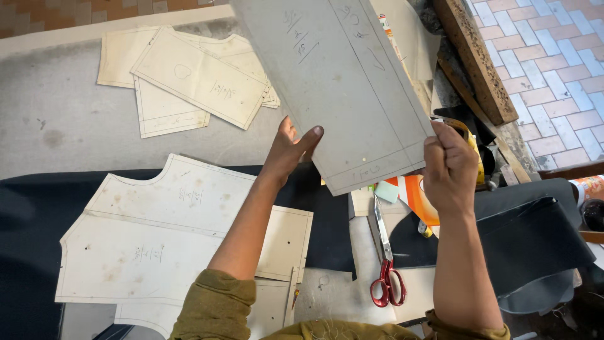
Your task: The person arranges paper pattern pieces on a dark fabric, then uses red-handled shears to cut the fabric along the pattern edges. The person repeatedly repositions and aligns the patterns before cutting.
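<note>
Olive sleeves sit closest to me, at the bottom edge of the view, with both my forearms reaching up from them. My right hand is in a closed grip on the lower right corner of a large grey card pattern piece, thumb on top and fingers curled beneath. My left hand props the same piece along its left lower edge, fingers spread against the underside and thumb lying over the edge, so the grip there is only loosely closed on it. The piece is raised above the desk and tilted, its far end running out of the top of the view.

Below my hands, red-handled scissors lie on pale card scraps, blades pointing away from me. To their left, cream pattern pieces lie flat on dark cloth. A further stack of cream pattern sheets lies on the grey desk surface beyond. A carved wooden beam rests at the right edge, beside paved flooring.
</note>
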